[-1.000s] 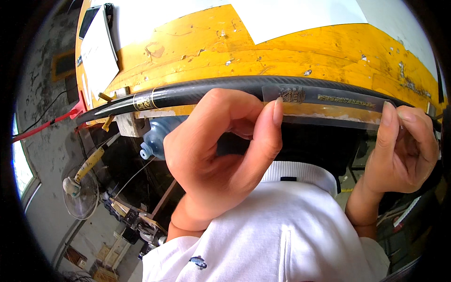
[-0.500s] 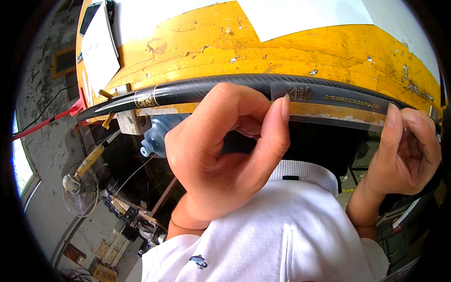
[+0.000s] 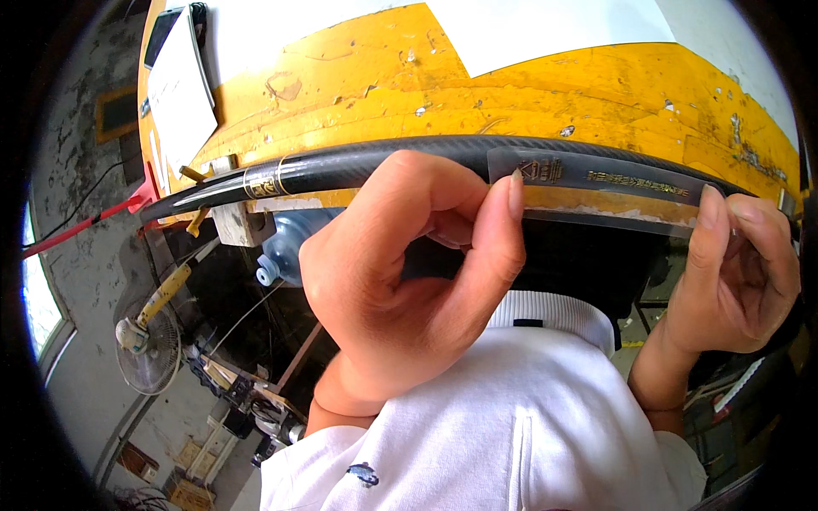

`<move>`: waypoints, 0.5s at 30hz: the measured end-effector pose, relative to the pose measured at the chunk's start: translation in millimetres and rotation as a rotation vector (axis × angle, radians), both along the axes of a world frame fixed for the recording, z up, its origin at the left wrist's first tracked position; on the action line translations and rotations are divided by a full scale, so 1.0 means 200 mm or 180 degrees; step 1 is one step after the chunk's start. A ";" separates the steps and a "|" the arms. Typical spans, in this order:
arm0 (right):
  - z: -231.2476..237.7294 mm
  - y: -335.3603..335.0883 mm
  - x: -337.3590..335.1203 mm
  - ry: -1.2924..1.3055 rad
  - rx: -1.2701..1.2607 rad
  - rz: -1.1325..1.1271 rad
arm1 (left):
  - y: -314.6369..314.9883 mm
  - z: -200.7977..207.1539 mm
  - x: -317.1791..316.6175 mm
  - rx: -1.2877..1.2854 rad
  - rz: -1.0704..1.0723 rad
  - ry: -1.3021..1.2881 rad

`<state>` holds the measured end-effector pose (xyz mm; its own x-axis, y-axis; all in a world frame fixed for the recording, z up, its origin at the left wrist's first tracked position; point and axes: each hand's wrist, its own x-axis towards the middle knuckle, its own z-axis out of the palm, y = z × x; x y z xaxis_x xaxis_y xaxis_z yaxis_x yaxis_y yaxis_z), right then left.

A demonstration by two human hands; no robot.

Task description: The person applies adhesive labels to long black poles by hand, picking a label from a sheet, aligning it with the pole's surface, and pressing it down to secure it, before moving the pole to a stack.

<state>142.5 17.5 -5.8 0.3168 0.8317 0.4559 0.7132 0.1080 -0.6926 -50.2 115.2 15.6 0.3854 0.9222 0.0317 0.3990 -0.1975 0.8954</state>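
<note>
Here, clear strip [image 3: 596, 194], probably plastic, pinched by fingers [image 3: 511, 209], weave-textured black tube [image 3: 332, 169].

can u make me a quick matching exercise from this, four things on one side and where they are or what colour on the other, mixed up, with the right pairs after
Things:
1. tube
2. fan
3. strip
4. bottle

Descriptions:
A. see-through, ends pinched by the left hand and right hand
B. black, running along the near edge of the table
C. blue, showing just below the table's edge
D. wire-caged, toward the picture's left

Right pairs: 1-B, 2-D, 3-A, 4-C
</note>
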 end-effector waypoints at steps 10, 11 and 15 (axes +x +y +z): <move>0.01 -0.01 0.03 0.0132 -0.0114 0.0134 | -0.01 -0.02 0.01 0.0113 0.0041 -0.0176; 0.01 -0.01 0.02 0.0134 -0.0114 0.0091 | -0.01 -0.02 0.01 0.0126 0.0042 -0.0182; 0.02 0.00 -0.01 0.0084 -0.0131 -0.0006 | 0.00 -0.03 0.00 0.0115 0.0013 -0.0214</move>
